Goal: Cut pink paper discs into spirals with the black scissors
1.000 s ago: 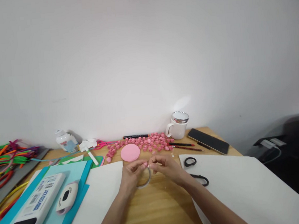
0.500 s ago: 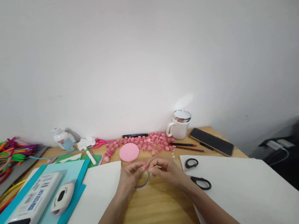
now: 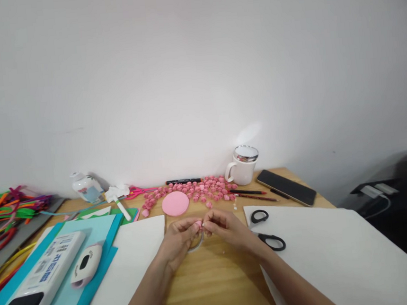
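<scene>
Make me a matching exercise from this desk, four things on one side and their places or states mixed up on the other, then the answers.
Things:
1. White mug
2. Black-handled scissors
3. Large pink disc
4. Phone

Places and states:
A. Handles over the right white sheet
B. Lying flat, right of the mug
C. Just beyond the left hand
D. Standing upright, with a shiny rim

Pairs: 1-D, 2-A, 3-C, 4-B

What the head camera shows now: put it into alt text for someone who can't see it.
Over a wooden table, a person's left hand pinches a small pink piece, with the right hand close beside it. Beyond lie a pink disc and many small pink balls; a white mug, phone and black-handled scissors are to the right.
</scene>
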The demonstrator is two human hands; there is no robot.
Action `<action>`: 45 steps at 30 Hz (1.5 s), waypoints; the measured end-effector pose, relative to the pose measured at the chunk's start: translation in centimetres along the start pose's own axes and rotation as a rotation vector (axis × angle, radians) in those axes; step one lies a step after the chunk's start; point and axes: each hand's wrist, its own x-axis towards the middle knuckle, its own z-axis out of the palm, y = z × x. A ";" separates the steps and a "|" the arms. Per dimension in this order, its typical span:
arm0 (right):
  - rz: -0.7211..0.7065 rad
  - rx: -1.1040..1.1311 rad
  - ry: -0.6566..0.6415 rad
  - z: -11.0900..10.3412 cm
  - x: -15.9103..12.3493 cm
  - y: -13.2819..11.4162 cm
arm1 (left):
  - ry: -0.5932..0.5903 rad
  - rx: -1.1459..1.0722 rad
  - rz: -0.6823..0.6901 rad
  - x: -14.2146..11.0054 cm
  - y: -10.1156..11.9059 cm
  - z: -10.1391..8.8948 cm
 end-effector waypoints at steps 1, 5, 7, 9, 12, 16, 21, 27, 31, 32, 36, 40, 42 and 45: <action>0.006 0.021 -0.006 0.0 0.0 -0.1 | -0.030 -0.003 -0.001 0.0 0.0 -0.1; 0.036 0.148 -0.060 -0.3 -0.1 -0.2 | -0.106 0.012 0.021 -0.1 0.3 -0.4; 0.046 0.183 -0.084 -0.3 -0.2 -0.1 | -0.110 0.027 0.025 -0.1 0.4 -0.4; 0.048 0.191 -0.090 -0.2 -0.2 0.1 | -0.116 0.031 0.020 -0.2 0.5 -0.4; 0.063 0.184 -0.069 -0.2 -0.2 0.2 | -0.122 0.029 0.019 -0.2 0.5 -0.3; 0.087 0.152 -0.047 -0.1 -0.2 0.3 | -0.115 0.028 0.020 -0.2 0.5 -0.1; 0.091 0.097 -0.021 0.1 -0.2 0.2 | -0.135 0.023 0.009 -0.1 0.4 -0.2; 0.096 0.087 0.036 0.5 -0.1 0.4 | -0.101 0.035 0.026 -0.2 0.4 0.0; 0.132 0.122 0.100 0.6 0.0 1.1 | -0.024 0.080 0.034 -0.2 0.3 0.2; 0.149 0.150 0.111 0.7 0.1 1.3 | -0.006 0.103 0.039 -0.2 0.2 0.1; 0.234 0.392 0.157 0.7 0.2 1.6 | 0.036 0.199 0.063 -0.1 0.1 0.1; 0.218 0.435 0.136 0.6 0.3 1.2 | 0.034 0.216 0.082 -0.1 0.2 0.1; 0.183 0.396 0.103 0.6 0.3 1.0 | 0.039 0.188 0.088 -0.1 0.2 0.2; 0.151 0.357 0.122 0.8 0.3 1.0 | 0.036 0.151 0.077 -0.1 0.2 0.3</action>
